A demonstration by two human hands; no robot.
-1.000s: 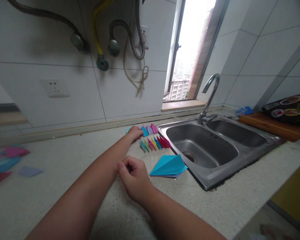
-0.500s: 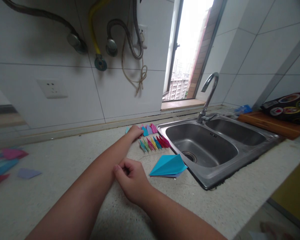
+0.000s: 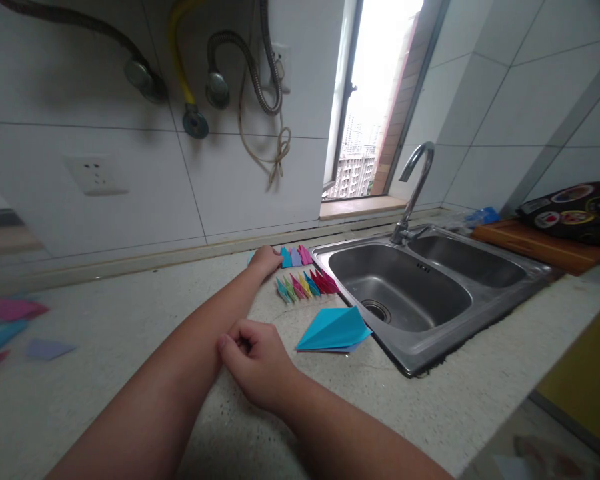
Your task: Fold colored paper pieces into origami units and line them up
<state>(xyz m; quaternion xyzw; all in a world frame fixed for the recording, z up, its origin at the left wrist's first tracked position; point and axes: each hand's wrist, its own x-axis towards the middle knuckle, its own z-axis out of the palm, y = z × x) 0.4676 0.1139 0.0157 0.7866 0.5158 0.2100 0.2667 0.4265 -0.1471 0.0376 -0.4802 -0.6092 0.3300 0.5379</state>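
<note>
My left hand (image 3: pixel 266 260) reaches to the back row of small folded paper pieces (image 3: pixel 295 257), its fingers closed around the left end. A pale teal piece (image 3: pixel 251 257) peeks out left of it; the fingertips are mostly hidden. My right hand (image 3: pixel 260 363) is curled into a loose fist beside my left forearm, with nothing visible in it. In front of the back row stands a second row of folded paper pieces (image 3: pixel 307 285) in green, pink, yellow, blue and red. A larger blue folded paper (image 3: pixel 335 329) lies right of my right hand, with a lilac layer under it.
A steel double sink (image 3: pixel 405 293) with a curved faucet (image 3: pixel 417 180) adjoins the paper rows on the right. More folded papers (image 3: pixel 13 317) and a lilac piece (image 3: pixel 49 349) lie at the far left. A cutting board (image 3: pixel 535 243) carries a dark bag (image 3: pixel 575 210).
The view has shifted slightly, so everything sits a little farther left. Both hands keep nearly the same place relative to the papers.
</note>
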